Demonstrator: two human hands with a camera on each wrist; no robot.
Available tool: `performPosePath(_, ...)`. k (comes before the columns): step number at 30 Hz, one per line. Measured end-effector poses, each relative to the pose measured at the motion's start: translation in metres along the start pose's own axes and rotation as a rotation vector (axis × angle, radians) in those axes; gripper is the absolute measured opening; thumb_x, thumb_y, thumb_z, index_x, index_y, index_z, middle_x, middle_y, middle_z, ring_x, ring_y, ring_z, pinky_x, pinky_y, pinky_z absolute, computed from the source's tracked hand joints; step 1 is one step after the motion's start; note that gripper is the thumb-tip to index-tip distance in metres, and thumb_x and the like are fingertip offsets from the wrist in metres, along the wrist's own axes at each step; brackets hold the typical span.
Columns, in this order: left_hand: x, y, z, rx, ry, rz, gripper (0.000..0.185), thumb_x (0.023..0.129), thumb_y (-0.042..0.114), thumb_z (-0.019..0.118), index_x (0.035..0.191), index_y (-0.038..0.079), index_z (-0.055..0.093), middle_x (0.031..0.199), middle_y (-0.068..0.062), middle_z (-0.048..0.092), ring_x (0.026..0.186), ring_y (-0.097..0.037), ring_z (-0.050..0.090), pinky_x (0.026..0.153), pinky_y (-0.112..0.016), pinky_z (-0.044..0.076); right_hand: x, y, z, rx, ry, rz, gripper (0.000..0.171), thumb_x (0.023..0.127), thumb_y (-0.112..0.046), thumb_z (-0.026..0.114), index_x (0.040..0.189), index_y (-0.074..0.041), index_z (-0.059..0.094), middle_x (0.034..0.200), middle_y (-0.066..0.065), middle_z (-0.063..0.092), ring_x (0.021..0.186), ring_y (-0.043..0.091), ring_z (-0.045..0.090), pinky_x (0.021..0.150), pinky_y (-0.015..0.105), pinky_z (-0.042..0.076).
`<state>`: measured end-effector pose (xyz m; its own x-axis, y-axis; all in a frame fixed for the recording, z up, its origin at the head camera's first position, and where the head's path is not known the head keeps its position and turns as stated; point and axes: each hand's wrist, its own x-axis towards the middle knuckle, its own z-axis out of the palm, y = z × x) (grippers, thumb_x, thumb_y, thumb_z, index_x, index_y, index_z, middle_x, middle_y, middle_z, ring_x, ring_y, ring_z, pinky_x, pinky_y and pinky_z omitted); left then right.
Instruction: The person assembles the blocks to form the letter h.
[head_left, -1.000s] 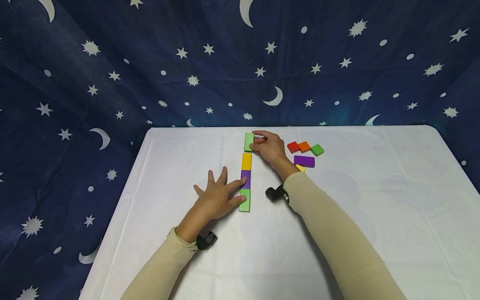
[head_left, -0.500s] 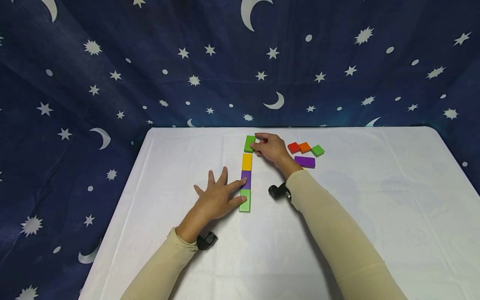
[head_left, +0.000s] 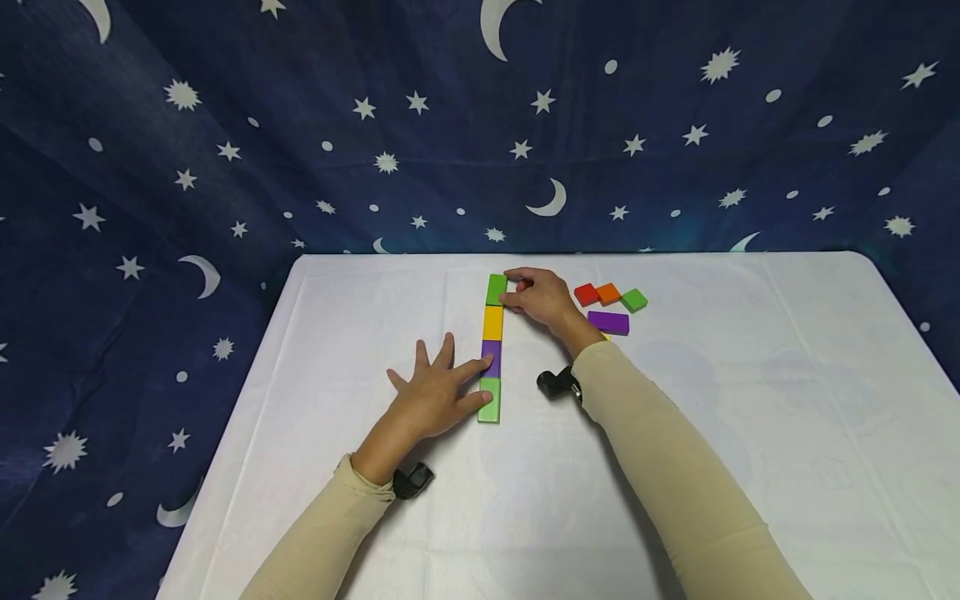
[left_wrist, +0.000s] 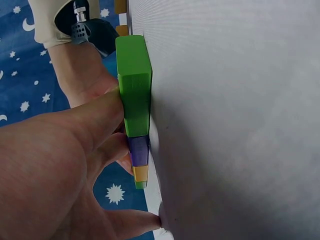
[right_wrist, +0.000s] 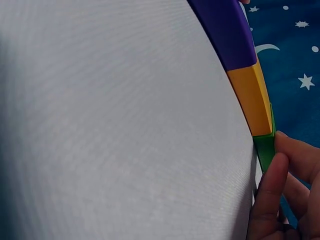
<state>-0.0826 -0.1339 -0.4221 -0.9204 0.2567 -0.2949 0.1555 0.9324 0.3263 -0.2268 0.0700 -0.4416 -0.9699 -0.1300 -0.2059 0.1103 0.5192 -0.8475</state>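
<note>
Four flat blocks lie in a straight line on the white table point(head_left: 712, 417): a dark green block point(head_left: 496, 289) at the far end, then a yellow block point(head_left: 492, 322), a purple block point(head_left: 491, 358) and a light green block point(head_left: 490, 401). My right hand point(head_left: 519, 287) pinches the dark green block, which touches the yellow one. In the right wrist view its fingers point(right_wrist: 267, 195) hold the dark green block point(right_wrist: 265, 150). My left hand point(head_left: 442, 390) lies flat with spread fingers, its fingertips against the purple and light green blocks. The left wrist view shows the light green block point(left_wrist: 134, 80) close up.
Right of my right hand lie loose blocks: a red one point(head_left: 587, 294), an orange one point(head_left: 608, 292), a green one point(head_left: 634, 300) and a longer purple one point(head_left: 608, 322). A blue star-and-moon cloth point(head_left: 225, 150) hangs behind and beside the table.
My right hand has slid the dark green block nearer and straightened it; it now meets the yellow block's far end. My left hand has stayed in place.
</note>
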Motion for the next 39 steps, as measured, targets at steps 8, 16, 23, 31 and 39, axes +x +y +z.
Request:
performPosePath(8,0.0006,-0.0009,-0.001,0.003,-0.005,-0.002,0.06,0.095,0.062,0.06,0.151,0.044,0.047,0.171,-0.019,0.015,0.152,-0.06,0.004,0.099,-0.093,0.008,0.001,0.0004,0.0004,0.004,-0.012,0.005,0.049,0.089,-0.026,0.078,0.136,-0.02,0.067,0.1,0.003,0.057,0.094,0.023,0.057,0.093,0.035,0.045)
performPosePath(16,-0.0002,-0.0024,-0.0009,0.003,0.005,0.002,0.06,0.095,0.062,0.06,0.151,0.043,0.048,0.17,-0.02,0.015,0.152,-0.06,0.004,0.098,-0.093,0.009,0.001,0.0,0.0005,-0.006,-0.022,-0.003,0.049,0.09,-0.027,0.078,0.137,-0.02,0.066,0.101,0.003,0.057,0.098,0.023,0.055,0.093,0.035,0.044)
performPosePath(23,-0.0008,-0.0024,-0.0006,0.008,0.004,0.004,0.06,0.095,0.062,0.06,0.151,0.044,0.048,0.17,-0.019,0.016,0.152,-0.06,0.005,0.098,-0.093,0.009,0.0007,0.0004,0.0015,-0.008,-0.023,-0.006,0.049,0.09,-0.026,0.078,0.137,-0.021,0.067,0.101,0.003,0.057,0.098,0.024,0.055,0.093,0.035,0.043)
performPosePath(31,-0.0015,-0.0026,0.0,0.009,0.006,0.01,0.06,0.095,0.062,0.06,0.151,0.044,0.048,0.17,-0.019,0.016,0.152,-0.06,0.004,0.098,-0.093,0.009,-0.0022,-0.0006,0.0014,-0.017,-0.023,-0.003,0.05,0.09,-0.027,0.078,0.138,-0.021,0.066,0.102,0.004,0.056,0.1,0.024,0.053,0.093,0.035,0.043)
performPosePath(39,-0.0016,-0.0033,0.0012,0.016,0.003,0.013,0.06,0.095,0.062,0.061,0.151,0.044,0.048,0.171,-0.02,0.015,0.152,-0.06,0.005,0.098,-0.093,0.009,-0.0037,0.0004,0.0016,-0.027,-0.022,0.014,0.051,0.09,-0.028,0.077,0.139,-0.021,0.065,0.105,0.005,0.057,0.103,0.024,0.053,0.094,0.036,0.043)
